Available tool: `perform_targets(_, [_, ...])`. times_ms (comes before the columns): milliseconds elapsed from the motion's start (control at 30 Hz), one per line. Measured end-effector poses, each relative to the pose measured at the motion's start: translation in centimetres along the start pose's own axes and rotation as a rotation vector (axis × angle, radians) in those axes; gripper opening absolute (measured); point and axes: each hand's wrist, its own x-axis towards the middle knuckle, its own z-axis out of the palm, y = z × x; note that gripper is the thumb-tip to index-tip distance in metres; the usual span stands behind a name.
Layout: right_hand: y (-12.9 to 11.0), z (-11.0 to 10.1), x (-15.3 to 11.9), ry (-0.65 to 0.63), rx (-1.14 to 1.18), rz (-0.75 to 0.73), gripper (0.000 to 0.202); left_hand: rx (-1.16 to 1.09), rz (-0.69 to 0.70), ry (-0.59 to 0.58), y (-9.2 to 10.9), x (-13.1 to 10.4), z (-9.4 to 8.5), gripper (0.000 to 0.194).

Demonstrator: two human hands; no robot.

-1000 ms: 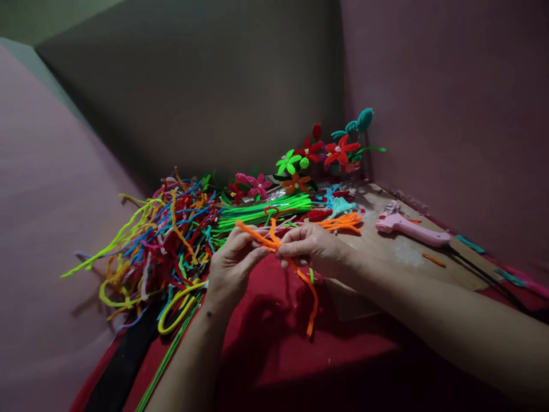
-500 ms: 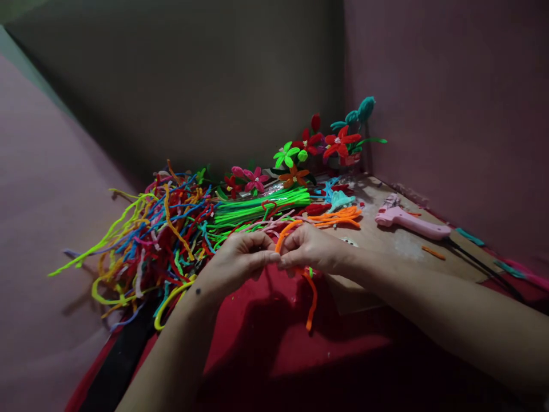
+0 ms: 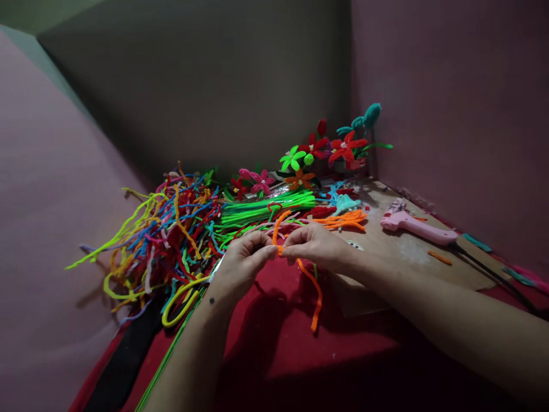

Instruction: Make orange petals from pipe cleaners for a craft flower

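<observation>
An orange pipe cleaner [image 3: 316,294] runs between my two hands above the red surface. One end curves up over the fingers and the other hangs down below my right hand. My left hand [image 3: 250,257] pinches it between thumb and fingertips. My right hand [image 3: 315,247] pinches the same piece just beside, the fingertips of both hands nearly touching. The bit between the fingertips is partly hidden. Just behind the hands lie a bundle of green pipe cleaners [image 3: 268,207] and a bunch of orange pipe cleaners [image 3: 343,220].
A tangled heap of many-coloured pipe cleaners [image 3: 163,240] fills the left. Pipe-cleaner flowers [image 3: 347,147] stand at the back against the wall. On a brown board [image 3: 418,257] at right rests a pink glue gun [image 3: 420,224] with its black cord [image 3: 493,276].
The orange pipe cleaner's upper end now stands up above the fingers in a curve instead of bending over toward my right hand. The whole view has shifted slightly.
</observation>
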Motion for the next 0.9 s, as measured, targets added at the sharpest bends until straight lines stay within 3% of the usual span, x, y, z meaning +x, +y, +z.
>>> perform_targets(133, [0.5,0.3,0.1,0.075,-0.005,-0.034,0.019,0.178,0.090,0.112,-0.3,-0.1,0.7,0.015])
perform_targets(267, [1.0,0.9,0.1,0.151,-0.083,-0.107,0.019,0.522,0.180,0.211,-0.2,-0.3,1.6,0.017])
perform_targets(400, [1.1,1.0,0.0,0.216,-0.198,-0.214,0.021,0.818,0.191,0.198,0.4,-0.4,2.3,0.019])
perform_targets(500, [1.1,1.0,-0.1,0.233,-0.259,-0.229,0.022,0.866,0.169,0.138,0.7,-0.1,2.4,0.020])
perform_targets(700, [0.9,1.3,-0.3,0.251,-0.361,-0.224,0.024,0.610,0.071,0.005,0.9,1.1,1.0,0.016])
perform_targets(833, [0.4,1.3,-0.7,0.344,-0.441,-0.387,0.017,0.099,-0.170,-0.145,1.0,1.7,0.2,0.020])
perform_targets(900, [0.2,1.3,-0.8,0.406,-0.468,-0.451,0.017,-0.109,-0.248,-0.154,0.9,1.8,0.3,0.023])
